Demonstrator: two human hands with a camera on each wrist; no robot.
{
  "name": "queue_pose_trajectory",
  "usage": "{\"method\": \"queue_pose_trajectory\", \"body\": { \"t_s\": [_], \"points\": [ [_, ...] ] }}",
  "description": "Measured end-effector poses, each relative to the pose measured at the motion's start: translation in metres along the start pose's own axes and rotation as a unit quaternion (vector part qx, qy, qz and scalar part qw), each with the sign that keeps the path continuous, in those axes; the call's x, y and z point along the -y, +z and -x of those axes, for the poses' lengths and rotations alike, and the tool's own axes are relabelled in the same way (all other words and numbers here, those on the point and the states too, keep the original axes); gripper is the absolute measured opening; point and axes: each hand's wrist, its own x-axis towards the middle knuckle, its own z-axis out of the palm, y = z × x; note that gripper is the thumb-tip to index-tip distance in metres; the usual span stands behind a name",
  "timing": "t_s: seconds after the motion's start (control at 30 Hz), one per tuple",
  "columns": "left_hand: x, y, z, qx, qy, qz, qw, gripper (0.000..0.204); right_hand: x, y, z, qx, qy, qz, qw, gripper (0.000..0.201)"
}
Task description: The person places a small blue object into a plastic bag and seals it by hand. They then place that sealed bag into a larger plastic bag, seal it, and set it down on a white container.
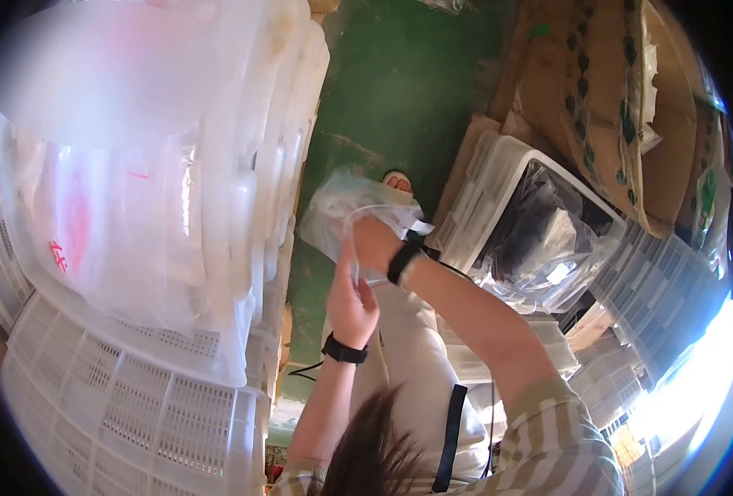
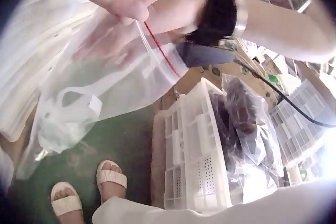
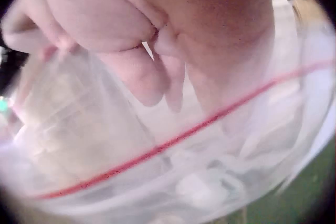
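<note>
A clear zip bag [image 2: 121, 90] with a red line along its mouth hangs in front of the person. At the rim of that mouth, the left hand [image 1: 354, 307] pinches the plastic between thumb and fingers. The right hand [image 1: 374, 245] reaches in through the mouth, its fingers extended inside the bag, as the right wrist view shows. Low in the bag lies a crumpled whitish, see-through item [image 2: 65, 132] with a pale loop and a small white tag [image 2: 95, 103]. It sits apart from the right fingertips in the left wrist view.
White plastic crates [image 1: 135, 397] are stacked on the left, with plastic bags [image 1: 126, 223] on them. Another crate [image 2: 191, 150] on the right holds dark items in clear plastic [image 2: 252, 113]. Cardboard [image 1: 598, 99] stands behind it. Green floor [image 1: 391, 91] runs between.
</note>
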Motion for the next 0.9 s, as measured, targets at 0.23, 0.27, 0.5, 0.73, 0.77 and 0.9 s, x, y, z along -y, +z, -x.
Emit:
{"method": "queue_pose_trajectory", "body": {
  "t_s": [0.23,0.27,0.5,0.73,0.77,0.9],
  "points": [
    [-0.007,-0.013,-0.006,0.063,-0.037,0.024,0.997,0.067,-0.003,-0.060,0.046,-0.034,0.029,0.001,0.999,0.049],
    [-0.010,-0.010,-0.004,0.092,-0.037,0.033,0.995,0.067,-0.007,-0.058,0.042,-0.005,0.065,0.032,0.997,0.056],
    [-0.023,-0.003,-0.024,0.135,0.007,0.052,0.989,0.065,-0.042,0.016,0.014,-0.026,0.023,-0.269,0.963,0.035],
    [-0.016,-0.011,-0.054,0.171,-0.006,0.063,0.983,0.062,-0.039,-0.089,0.089,-0.353,0.119,-0.111,0.921,0.023],
    [-0.019,-0.010,-0.055,0.187,-0.004,0.069,0.980,0.062,-0.044,-0.098,0.096,-0.307,0.184,-0.134,0.924,0.036],
    [-0.034,-0.003,-0.058,0.234,0.028,0.111,0.966,0.058,-0.081,-0.071,0.083,-0.331,0.211,-0.240,0.888,0.044]
  ]
}}
